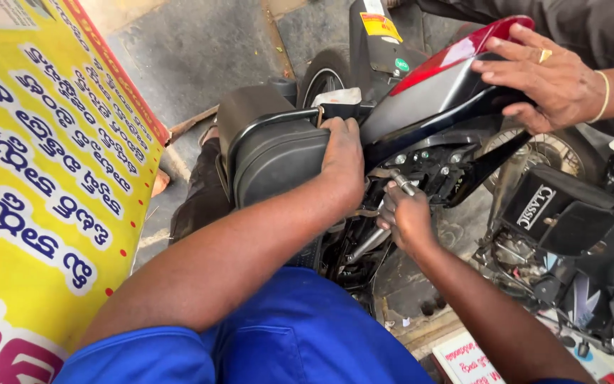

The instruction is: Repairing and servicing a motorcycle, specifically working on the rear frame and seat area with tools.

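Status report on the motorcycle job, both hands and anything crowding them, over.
Left hand gripping black side box. Right hand shut on metal tool under motorcycle tail panel. Another person's hand resting on the panel, close above.

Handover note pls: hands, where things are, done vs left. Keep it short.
Left hand: gripping the guard rail of the black side box.
Right hand: closed on a metal tool, its tip at the frame under the tail panel.
A second person's hand rests on that panel.
Done: cannot tell. Left: tool is engaged under the panel, which is in place.
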